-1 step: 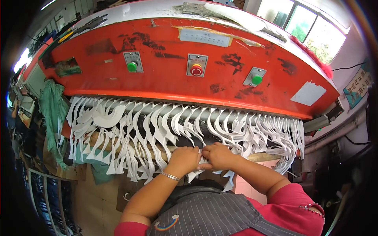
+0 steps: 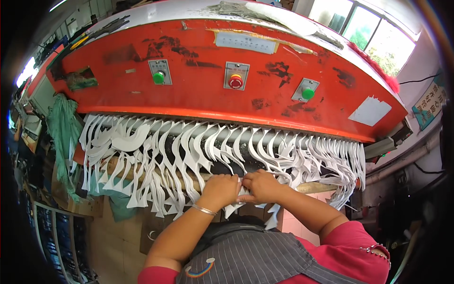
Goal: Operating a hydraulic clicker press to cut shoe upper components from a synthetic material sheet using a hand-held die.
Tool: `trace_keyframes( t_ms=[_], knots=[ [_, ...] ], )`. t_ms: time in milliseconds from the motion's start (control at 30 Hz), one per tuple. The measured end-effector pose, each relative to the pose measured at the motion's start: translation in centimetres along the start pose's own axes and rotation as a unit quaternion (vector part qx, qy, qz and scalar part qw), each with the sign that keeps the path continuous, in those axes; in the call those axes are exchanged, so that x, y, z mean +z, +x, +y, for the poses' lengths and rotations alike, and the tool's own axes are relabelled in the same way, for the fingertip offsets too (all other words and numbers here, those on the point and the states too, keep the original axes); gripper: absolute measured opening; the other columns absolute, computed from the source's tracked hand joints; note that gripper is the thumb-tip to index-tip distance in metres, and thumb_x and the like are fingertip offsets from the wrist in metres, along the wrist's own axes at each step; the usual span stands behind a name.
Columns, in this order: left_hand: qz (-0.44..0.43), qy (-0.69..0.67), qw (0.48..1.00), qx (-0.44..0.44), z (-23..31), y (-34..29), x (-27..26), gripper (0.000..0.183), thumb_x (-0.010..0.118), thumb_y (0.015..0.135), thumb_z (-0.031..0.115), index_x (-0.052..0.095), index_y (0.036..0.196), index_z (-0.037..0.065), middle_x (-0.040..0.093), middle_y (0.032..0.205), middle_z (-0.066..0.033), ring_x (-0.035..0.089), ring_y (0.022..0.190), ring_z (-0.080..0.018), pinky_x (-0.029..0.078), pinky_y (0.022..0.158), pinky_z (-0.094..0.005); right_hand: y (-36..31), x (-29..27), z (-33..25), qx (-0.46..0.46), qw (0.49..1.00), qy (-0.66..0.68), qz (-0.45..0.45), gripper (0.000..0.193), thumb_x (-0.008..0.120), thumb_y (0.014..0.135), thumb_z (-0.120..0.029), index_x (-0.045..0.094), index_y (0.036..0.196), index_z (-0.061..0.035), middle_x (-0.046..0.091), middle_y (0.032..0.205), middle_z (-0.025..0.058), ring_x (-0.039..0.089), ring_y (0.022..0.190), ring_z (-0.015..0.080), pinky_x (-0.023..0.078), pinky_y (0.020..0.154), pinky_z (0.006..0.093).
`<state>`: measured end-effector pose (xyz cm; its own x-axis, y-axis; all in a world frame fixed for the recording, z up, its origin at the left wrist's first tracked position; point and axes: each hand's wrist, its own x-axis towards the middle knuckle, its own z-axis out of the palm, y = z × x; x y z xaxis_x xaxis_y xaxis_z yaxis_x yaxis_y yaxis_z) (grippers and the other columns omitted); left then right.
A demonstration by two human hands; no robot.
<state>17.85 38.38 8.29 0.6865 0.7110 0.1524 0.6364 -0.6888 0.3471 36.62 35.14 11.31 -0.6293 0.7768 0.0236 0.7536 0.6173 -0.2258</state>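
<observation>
Left hand (image 2: 220,190) and right hand (image 2: 263,187) are held side by side, nearly touching, at the near edge of a row of wavy white strips (image 2: 190,158). A white piece (image 2: 242,191) is gripped between the thumb and fingers of the right hand. The fingers of the left hand are curled downward beside it; whether anything is clamped beneath them cannot be told, since the fingertips are hidden. A silver bangle (image 2: 205,209) is worn on the left wrist.

The strips are spread across the front of a red machine (image 2: 198,97), below its housing, with a grey roller (image 2: 255,137) partly seen behind them. Their lower ends are draped over a pale rod (image 2: 309,188) and left hanging, bunched more thickly toward the right. On the red panel, a red mushroom-shaped button (image 2: 235,81) is set between a left green button (image 2: 159,77) and a right green button (image 2: 308,93). Green cloth (image 2: 65,137) is hung at the machine's left end. A dark pinstriped apron (image 2: 246,253) is worn over a pink-red top (image 2: 352,258).
</observation>
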Motion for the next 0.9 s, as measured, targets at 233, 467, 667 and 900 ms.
trace_keyframes(
  t_ms=[233,467,667,900],
  knots=[
    [-0.001,-0.019,1.0,-0.018,0.0,0.2,0.2,0.025,0.056,0.085,0.029,0.061,0.084,0.004,0.066,0.073,-0.0165,0.065,0.067,-0.0347,0.051,0.064,-0.0465,0.2,-0.9,0.1,0.047,0.994,0.014,-0.093,0.069,0.058,0.078,-0.067,0.069,0.094,-0.0009,0.064,0.089,0.0158,0.061,0.078,0.0351,0.048,0.074,0.0435],
    [-0.175,-0.08,0.979,-0.063,-1.4,5.2,-1.6,0.038,0.058,0.085,0.038,0.063,0.095,0.002,0.068,0.08,-0.0173,0.066,0.077,-0.0367,0.051,0.072,-0.0481,3.8,-4.7,8.0,-0.001,0.959,0.232,-0.163,0.042,0.068,0.082,-0.035,0.065,0.108,-0.0024,0.064,0.105,0.018,0.063,0.094,0.0359,0.05,0.081,0.0422],
    [-0.017,0.007,0.996,-0.088,-6.9,12.2,1.1,0.057,0.063,0.084,0.038,0.053,0.123,-0.003,0.05,0.131,-0.0229,0.047,0.124,-0.0337,0.034,0.104,-0.0444,13.3,-2.6,16.7,-0.093,0.979,-0.158,0.086,0.036,0.057,0.079,-0.01,0.06,0.114,-0.0013,0.064,0.108,0.016,0.062,0.103,0.0298,0.046,0.093,0.0384],
    [-0.014,0.073,0.991,-0.113,-9.7,13.0,5.8,0.08,0.062,0.085,0.042,0.032,0.141,-0.007,0.031,0.148,-0.0242,0.027,0.14,-0.0337,0.02,0.115,-0.0438,17.7,-0.4,20.6,-0.116,0.979,-0.164,-0.024,0.029,0.06,0.072,-0.014,0.063,0.1,-0.0054,0.065,0.09,0.0083,0.062,0.087,0.0254,0.045,0.085,0.0358]
  ],
)
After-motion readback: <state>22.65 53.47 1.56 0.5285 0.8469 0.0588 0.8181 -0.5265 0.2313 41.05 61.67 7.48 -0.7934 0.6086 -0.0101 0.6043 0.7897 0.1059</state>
